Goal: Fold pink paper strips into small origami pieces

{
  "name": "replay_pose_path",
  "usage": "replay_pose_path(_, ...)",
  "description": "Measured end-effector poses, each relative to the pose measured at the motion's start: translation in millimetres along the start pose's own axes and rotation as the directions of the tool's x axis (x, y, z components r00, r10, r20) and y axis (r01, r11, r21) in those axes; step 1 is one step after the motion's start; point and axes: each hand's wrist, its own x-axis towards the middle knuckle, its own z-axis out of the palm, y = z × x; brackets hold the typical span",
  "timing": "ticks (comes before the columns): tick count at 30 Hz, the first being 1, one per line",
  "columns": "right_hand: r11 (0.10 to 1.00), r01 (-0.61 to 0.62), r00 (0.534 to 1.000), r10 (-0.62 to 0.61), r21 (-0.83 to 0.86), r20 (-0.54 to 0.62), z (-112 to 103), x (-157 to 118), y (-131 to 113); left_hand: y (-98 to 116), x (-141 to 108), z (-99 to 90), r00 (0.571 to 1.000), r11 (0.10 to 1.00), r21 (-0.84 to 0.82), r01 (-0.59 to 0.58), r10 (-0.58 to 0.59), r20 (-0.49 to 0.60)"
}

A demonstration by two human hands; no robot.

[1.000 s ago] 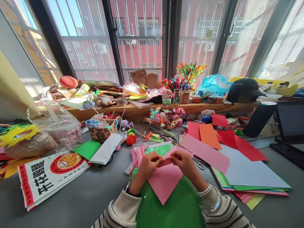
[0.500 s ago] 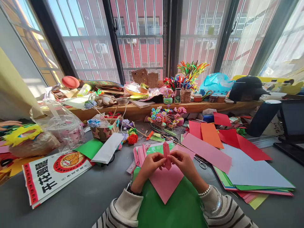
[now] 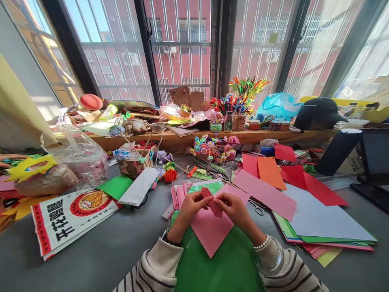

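A small folded piece of pink paper point(image 3: 216, 209) is pinched between both hands, tilted with its upper end to the left. My left hand point(image 3: 194, 209) grips it from the left with thumb and fingers closed. From the other side my right hand point(image 3: 232, 209) pinches it too; the fingertips of the two hands almost meet. Below lies a pink paper sheet point(image 3: 211, 239), one corner pointing toward me, on a green sheet point(image 3: 219, 271). Several folded pink strips point(image 3: 180, 195) lie just beyond my left hand.
Scissors point(image 3: 257, 207) and a long pink sheet point(image 3: 264, 194) lie right of my hands, near a paper stack point(image 3: 328, 215). A printed paper bag point(image 3: 75, 221) and a white folded paper point(image 3: 138, 187) are at left. Another person's hand point(image 3: 10, 159) shows at the far left edge.
The folded pink paper has turned from upright to tilted left in my fingers. Both hands stay in nearly the same place. The other person's hand at far left has shifted slightly.
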Motion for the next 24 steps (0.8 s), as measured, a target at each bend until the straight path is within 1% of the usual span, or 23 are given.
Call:
replay_pose_path(3,0.999,-0.025,1.0,0.025,0.043,0.008,-0.3,-0.4,-0.6,0.2,-0.2,-0.9,0.999,0.996,-0.076,0.039,-0.041,-0.025)
replay_pose_path(5,0.997,-0.035,0.999,0.034,0.068,0.016,-0.3,-0.4,-1.2,0.9,-0.7,-1.1,0.998,0.992,-0.112,0.054,-0.057,-0.023)
replay_pose_path(9,0.994,-0.051,0.998,0.053,0.101,-0.019,0.0,-0.4,-1.4,3.0,-2.0,-0.2,0.996,0.987,-0.136,0.088,-0.088,0.01)
replay_pose_path(12,0.99,-0.062,0.997,0.068,0.124,-0.046,-0.4,0.2,-0.4,3.5,-2.7,0.4,0.99,0.981,-0.145,0.132,-0.123,0.065)
replay_pose_path(14,0.987,-0.065,0.995,0.075,0.145,-0.064,-1.3,1.2,0.5,3.1,-2.8,0.0,0.986,0.976,-0.155,0.154,-0.142,0.084)
replay_pose_path(17,0.963,-0.106,0.988,0.131,0.246,-0.085,-3.3,3.1,1.5,2.2,-2.0,-1.7,0.987,0.97,-0.182,0.161,-0.157,0.039)
replay_pose_path(20,0.925,-0.172,0.978,0.202,0.34,-0.053,-5.3,4.2,2.3,1.4,-1.2,-3.4,0.988,0.966,-0.206,0.154,-0.155,0.011)
replay_pose_path(22,0.916,-0.189,0.977,0.211,0.353,-0.024,-6.0,4.0,2.9,1.3,-1.1,-3.7,0.987,0.964,-0.213,0.157,-0.157,0.02)
replay_pose_path(24,0.93,-0.175,0.981,0.194,0.324,-0.028,-6.0,3.1,3.5,1.7,-1.2,-3.5,0.986,0.962,-0.216,0.169,-0.167,0.027)
